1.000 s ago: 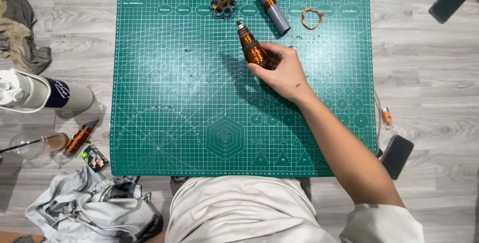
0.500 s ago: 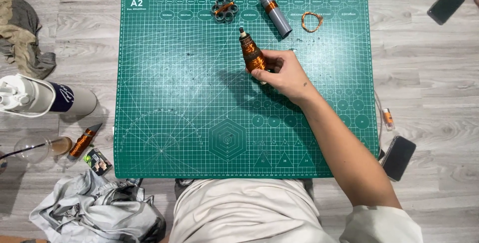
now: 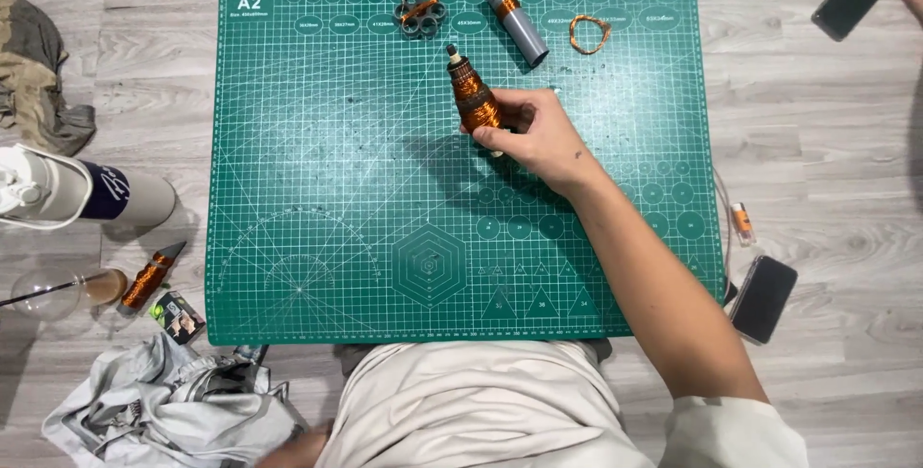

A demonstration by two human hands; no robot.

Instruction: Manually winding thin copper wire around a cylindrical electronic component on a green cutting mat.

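the right hand (image 3: pixel 538 136) grips a copper-wound coil (image 3: pixel 474 95), wrapped full, its tip aimed at 11 o'clock over the green mat (image 3: pixel 317 189). at 12 o'clock lie a grey tube (image 3: pixel 517 9), a ring cluster (image 3: pixel 420 15) and a loose wire loop (image 3: pixel 588 34), seemingly unused. the left hand is out of view.

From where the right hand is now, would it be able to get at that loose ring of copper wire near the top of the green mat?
Probably yes, though the right hand is full, closed on a copper-wound spool. The wire ring lies apart on the cutting mat, with bare mat between; only the grey tube lies nearby, off to one side.
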